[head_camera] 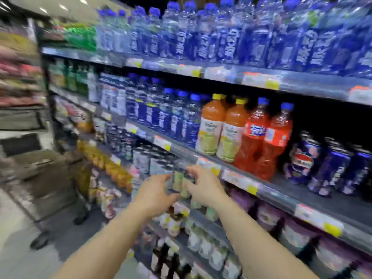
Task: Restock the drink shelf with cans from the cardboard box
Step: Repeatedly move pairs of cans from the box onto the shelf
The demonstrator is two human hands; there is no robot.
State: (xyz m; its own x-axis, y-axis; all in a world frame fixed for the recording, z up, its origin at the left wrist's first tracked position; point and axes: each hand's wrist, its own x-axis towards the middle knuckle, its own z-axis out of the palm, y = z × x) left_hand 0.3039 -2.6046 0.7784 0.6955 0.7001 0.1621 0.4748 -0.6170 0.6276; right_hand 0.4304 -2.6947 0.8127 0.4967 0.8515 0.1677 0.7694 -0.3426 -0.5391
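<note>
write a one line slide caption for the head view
Both hands, left hand and right hand, hold pale green cans at the drink shelf.

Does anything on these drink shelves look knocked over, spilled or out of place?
Nothing stands out. The orange juice bottles and red soda bottles stand upright in rows, and no spill shows. Both hands, left hand and right hand, hold pale green cans. The picture is blurred, so small faults could hide.

Both bare forearms reach forward and up from the bottom of the view, converging so the two hands sit close together. The left hand (156, 191) has its fingers curled inward toward the right. The right hand (203, 185) mirrors it, fingers bent (blur hides the fingertips' exact contact).
</note>
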